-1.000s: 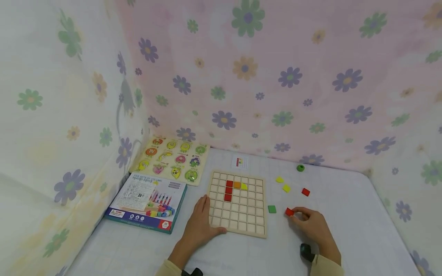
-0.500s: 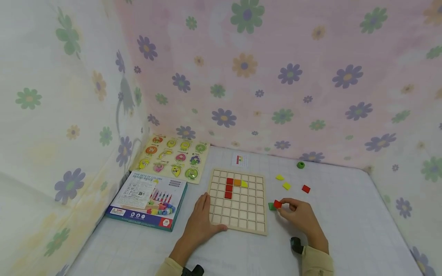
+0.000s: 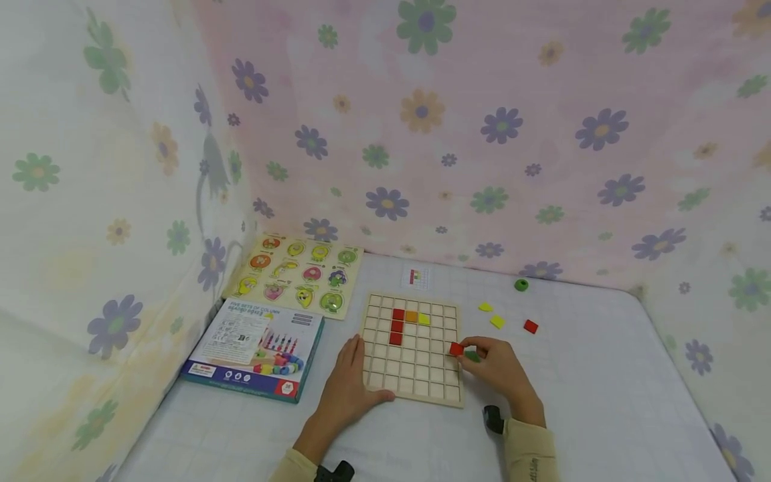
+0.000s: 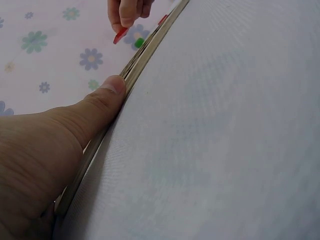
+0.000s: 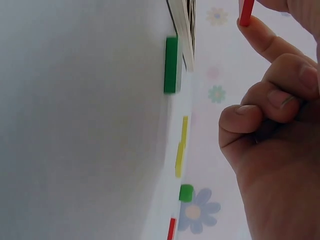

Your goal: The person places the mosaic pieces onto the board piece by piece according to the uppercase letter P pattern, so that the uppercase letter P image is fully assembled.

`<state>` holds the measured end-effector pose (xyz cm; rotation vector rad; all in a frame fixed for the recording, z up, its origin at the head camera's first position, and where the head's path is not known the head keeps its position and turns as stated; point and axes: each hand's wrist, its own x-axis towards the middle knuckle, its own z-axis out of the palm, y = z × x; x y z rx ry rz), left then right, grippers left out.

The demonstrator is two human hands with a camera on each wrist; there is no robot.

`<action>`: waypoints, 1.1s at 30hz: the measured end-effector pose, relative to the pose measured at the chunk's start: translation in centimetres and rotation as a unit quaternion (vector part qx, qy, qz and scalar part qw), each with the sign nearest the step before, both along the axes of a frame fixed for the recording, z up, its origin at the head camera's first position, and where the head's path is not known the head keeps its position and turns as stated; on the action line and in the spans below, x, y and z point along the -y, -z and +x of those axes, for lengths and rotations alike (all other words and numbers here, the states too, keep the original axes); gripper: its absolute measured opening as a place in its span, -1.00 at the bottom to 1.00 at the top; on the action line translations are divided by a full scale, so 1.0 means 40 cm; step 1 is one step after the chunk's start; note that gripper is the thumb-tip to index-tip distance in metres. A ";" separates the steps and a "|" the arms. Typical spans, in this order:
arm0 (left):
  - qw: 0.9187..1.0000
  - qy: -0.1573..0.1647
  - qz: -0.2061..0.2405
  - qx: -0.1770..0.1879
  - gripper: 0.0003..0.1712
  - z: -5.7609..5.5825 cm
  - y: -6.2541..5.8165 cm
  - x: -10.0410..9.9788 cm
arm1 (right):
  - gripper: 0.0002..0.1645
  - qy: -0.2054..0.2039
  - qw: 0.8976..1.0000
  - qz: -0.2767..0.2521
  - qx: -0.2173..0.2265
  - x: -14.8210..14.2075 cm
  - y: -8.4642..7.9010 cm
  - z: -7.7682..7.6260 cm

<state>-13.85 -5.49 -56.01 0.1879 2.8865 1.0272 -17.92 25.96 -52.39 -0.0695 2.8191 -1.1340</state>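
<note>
My right hand (image 3: 504,376) pinches a red square tile (image 3: 456,349) between thumb and index finger, close over the right edge of the wooden grid board (image 3: 415,372). In the right wrist view the red tile (image 5: 246,12) is seen edge-on, other fingers curled below it. Partly hidden behind the right hand, a green tile (image 3: 472,357) lies beside the board. My left hand (image 3: 348,396) rests at the board's near left corner, fingers straight along the left side, thumb against the front edge. On the grid sit a column of red tiles (image 3: 395,327), an orange tile (image 3: 411,316) and a yellow tile (image 3: 424,319).
Right of the board lie two yellow pieces (image 3: 496,322), another red tile (image 3: 531,326) and a green bead (image 3: 521,285). A small pattern card (image 3: 416,276) lies behind the board. At left are a boxed toy (image 3: 255,348) and a fruit puzzle board (image 3: 295,274).
My right hand has carried the red tile leftward and slightly away from me, past the green tile to the board's right edge. The left hand stays at the board's corner.
</note>
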 end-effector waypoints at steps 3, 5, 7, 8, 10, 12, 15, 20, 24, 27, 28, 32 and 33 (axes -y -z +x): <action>1.000 -0.001 -0.001 0.004 0.56 0.003 0.000 0.002 | -0.73 -0.002 1.000 -0.004 0.014 0.023 0.000 -0.002; 1.000 -0.003 -0.002 0.006 0.57 0.004 0.001 0.004 | -0.72 -0.008 1.000 -0.008 0.017 0.041 0.000 -0.004; 1.000 -0.004 0.000 0.007 0.56 0.006 0.002 0.005 | -0.72 -0.016 1.000 -0.017 0.016 0.061 -0.001 -0.006; 1.000 -0.005 -0.001 0.006 0.56 0.006 0.002 0.006 | -0.73 -0.022 0.999 -0.020 0.010 0.071 0.000 -0.007; 1.000 -0.005 -0.003 0.006 0.56 0.007 0.002 0.006 | -0.75 -0.033 0.999 -0.022 0.003 0.091 -0.002 -0.010; 1.000 -0.003 -0.004 0.004 0.56 0.006 0.002 0.007 | -0.76 -0.042 0.999 -0.021 -0.003 0.112 -0.008 -0.014; 1.000 -0.002 -0.008 0.002 0.56 0.000 0.000 0.007 | -0.79 -0.060 0.998 -0.015 -0.024 0.144 -0.018 -0.022; 1.000 -0.004 0.000 -0.002 0.54 -0.012 -0.004 0.003 | -0.81 -0.102 0.993 -0.014 -0.063 0.184 -0.032 -0.040; 1.000 0.003 0.003 0.005 0.55 -0.012 -0.001 -0.001 | -0.81 -0.121 0.991 -0.008 -0.060 0.202 -0.038 -0.045; 1.000 0.004 -0.002 0.004 0.55 -0.008 0.001 -0.001 | -0.80 -0.131 0.990 0.005 -0.053 0.214 -0.037 -0.049; 1.000 0.003 -0.005 0.001 0.55 -0.008 0.002 -0.001 | -0.80 -0.133 0.990 0.011 -0.053 0.219 -0.036 -0.051; 1.000 -0.001 -0.008 -0.004 0.54 -0.006 0.003 0.001 | -0.79 -0.133 0.989 0.034 -0.045 0.238 -0.027 -0.057; 1.000 -0.001 -0.009 -0.001 0.55 -0.005 0.003 0.002 | -0.80 -0.136 0.989 0.040 -0.045 0.243 -0.025 -0.058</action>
